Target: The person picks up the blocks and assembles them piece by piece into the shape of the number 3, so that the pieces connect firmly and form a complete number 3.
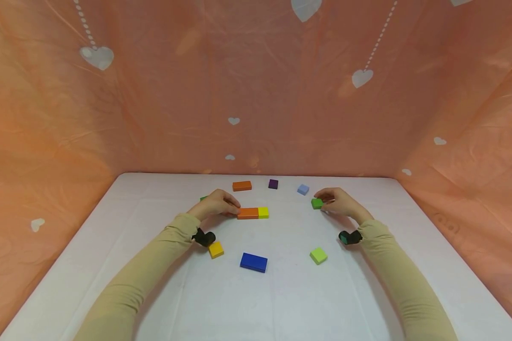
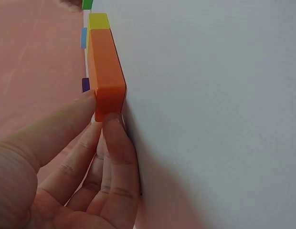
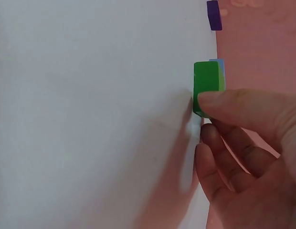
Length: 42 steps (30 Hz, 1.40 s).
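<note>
1. Left hand [image 1: 217,203]: thumb and a finger pinching the near end of item 2.
2. Orange block [image 1: 248,213], oblong: in the left grip, its length running rightward from the fingertips.
3. Yellow block [image 1: 263,212], small: right of the left grip, end to end with item 2 and touching it.
4. Right hand [image 1: 340,202]: grasping item 5, thumb laid on its face.
5. Green block [image 1: 317,203]: in the right grip, at the fingertips; whether it touches the table [image 1: 290,303] cannot be told.
6. Second orange block [image 1: 242,186], oblong: beyond the left grip.
7. Purple block [image 1: 273,184], small: beyond both grips, between them.
8. Light blue block [image 1: 303,189]: just beyond the right grip, to its left.
9. Lime block [image 1: 318,255]: nearer the person than the right grip, well apart from it.
10. Dark blue block [image 1: 253,263], oblong: nearer the person than the left grip, slightly to its right.
11. Amber block [image 1: 216,249]: nearer the person than the left grip, slightly to its left, near the black wrist device [image 1: 204,237].
12. Further green piece [image 1: 203,198]: left of the left grip, mostly hidden behind the hand.
</note>
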Motion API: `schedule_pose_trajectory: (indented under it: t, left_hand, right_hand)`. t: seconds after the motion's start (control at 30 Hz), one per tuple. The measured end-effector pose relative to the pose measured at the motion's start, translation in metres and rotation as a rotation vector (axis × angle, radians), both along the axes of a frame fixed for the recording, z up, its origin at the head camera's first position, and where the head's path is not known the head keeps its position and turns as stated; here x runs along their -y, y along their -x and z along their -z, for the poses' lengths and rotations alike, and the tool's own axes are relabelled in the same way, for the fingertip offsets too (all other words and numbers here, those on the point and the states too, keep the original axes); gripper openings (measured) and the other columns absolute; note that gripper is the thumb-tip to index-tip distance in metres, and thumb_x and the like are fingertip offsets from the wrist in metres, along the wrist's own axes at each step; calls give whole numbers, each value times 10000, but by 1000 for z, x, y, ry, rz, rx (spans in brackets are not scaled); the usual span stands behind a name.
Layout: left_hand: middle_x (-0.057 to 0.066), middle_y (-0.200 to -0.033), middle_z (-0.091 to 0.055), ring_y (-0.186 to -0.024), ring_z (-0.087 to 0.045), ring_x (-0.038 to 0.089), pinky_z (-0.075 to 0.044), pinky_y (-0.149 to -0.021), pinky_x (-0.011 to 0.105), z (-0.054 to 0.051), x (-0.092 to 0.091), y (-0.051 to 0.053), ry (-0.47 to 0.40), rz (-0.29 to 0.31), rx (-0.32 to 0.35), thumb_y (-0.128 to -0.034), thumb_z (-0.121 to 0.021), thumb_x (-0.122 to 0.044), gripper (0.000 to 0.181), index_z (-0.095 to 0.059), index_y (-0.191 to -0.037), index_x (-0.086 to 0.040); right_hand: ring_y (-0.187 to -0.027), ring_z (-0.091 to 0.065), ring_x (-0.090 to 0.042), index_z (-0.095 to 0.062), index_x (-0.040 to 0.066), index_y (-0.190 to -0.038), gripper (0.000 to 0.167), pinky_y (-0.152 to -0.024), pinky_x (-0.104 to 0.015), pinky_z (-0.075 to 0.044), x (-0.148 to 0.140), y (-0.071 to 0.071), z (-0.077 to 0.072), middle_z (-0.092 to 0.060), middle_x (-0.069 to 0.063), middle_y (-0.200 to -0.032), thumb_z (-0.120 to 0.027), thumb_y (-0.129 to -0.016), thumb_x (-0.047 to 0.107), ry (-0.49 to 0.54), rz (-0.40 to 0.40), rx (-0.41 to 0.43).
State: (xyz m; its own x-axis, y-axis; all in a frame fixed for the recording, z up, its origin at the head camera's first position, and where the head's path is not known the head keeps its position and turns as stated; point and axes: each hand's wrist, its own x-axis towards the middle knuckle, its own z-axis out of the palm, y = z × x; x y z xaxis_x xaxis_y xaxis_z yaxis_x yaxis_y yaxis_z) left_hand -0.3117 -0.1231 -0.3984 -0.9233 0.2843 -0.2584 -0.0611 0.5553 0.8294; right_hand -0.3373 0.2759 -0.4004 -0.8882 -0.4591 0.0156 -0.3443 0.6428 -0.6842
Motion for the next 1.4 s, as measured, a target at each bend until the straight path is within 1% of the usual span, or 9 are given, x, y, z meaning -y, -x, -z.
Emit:
schedule_pose_trajectory:
  t: [0.17, 0.33, 0.5, 0.67, 0.77, 0.97, 1.17, 1.3, 1.4]
  left_hand:
    - [80, -908, -674, -754, -594, 175, -506, -726, 260, 1, 0, 0, -6, 4, 3, -839, -742, -121, 245, -695, -1049, -5]
    - [78, -919, -669, -766, -585, 178, -498, -731, 259, 0, 1, -1, 12, 8, -8, -839, -743, -130, 247, -698, -1051, -10]
    - [81, -918, -670, -761, -590, 176, -502, -730, 264, 1, 1, -1, 9, 11, -7, -839, -743, -129, 248, -698, -1051, -9]
    - [80, -910, -674, -753, -593, 171, -504, -722, 264, 1, 1, -1, 1, 11, 2, -841, -741, -125, 249, -696, -1054, -4]
    - [77, -906, -674, -752, -590, 169, -501, -718, 262, 2, 1, 0, 2, 9, 0, -838, -744, -128, 250, -698, -1051, -5]
    - [76, -911, -665, -756, -573, 167, -491, -712, 259, 4, 2, 1, 15, 18, -17, -838, -744, -131, 251, -697, -1048, -1]
    - [80, -902, -667, -747, -580, 168, -496, -705, 258, 3, 1, 2, 12, 11, -15, -835, -745, -122, 238, -701, -1038, -4]
    - [82, -904, -671, -745, -584, 167, -497, -705, 257, 2, 0, 1, 14, 13, -15, -839, -742, -123, 241, -699, -1043, -2]
    - [80, -907, -668, -750, -576, 170, -492, -703, 254, 1, 0, 1, 19, 15, -20, -841, -740, -124, 237, -700, -1043, -5]
  right_hand:
    - [-1074, -542, -348, -606, -56, -1184, 364, -936, -461, -429, 1, -2, -1, -614, -201, -1145, -660, -824, -58, -13, 17, 3]
    - [-1063, -541, -338, -611, -49, -1185, 362, -928, -444, -433, 2, -4, -4, -612, -192, -1137, -673, -829, -35, -30, 29, 4]
    - [-1074, -547, -341, -616, -43, -1183, 350, -940, -458, -440, 3, -2, -7, -612, -190, -1147, -664, -836, -33, -24, 17, -14]
    - [-1062, -559, -337, -621, -52, -1173, 336, -935, -465, -447, 8, 0, -10, -623, -189, -1132, -648, -838, -52, 12, -15, -47]
    - [-1065, -563, -344, -619, -61, -1173, 337, -937, -464, -447, 12, 1, -13, -625, -196, -1127, -631, -836, -76, 39, -32, -47]
    - [-1063, -584, -351, -628, -52, -1163, 333, -927, -436, -462, 25, -1, -19, -634, -196, -1116, -623, -834, -100, 54, -46, -36]
    - [-1076, -573, -365, -620, -69, -1168, 330, -928, -462, -455, 38, -1, -23, -618, -220, -1139, -641, -840, -92, 83, -66, -28]
    - [-1071, -578, -353, -626, -57, -1168, 330, -930, -453, -456, 48, 1, -26, -627, -204, -1137, -644, -840, -86, 69, -76, -21]
    - [-1066, -580, -326, -633, -40, -1164, 322, -928, -431, -463, 55, 3, -26, -637, -175, -1129, -645, -844, -75, 39, -81, -31]
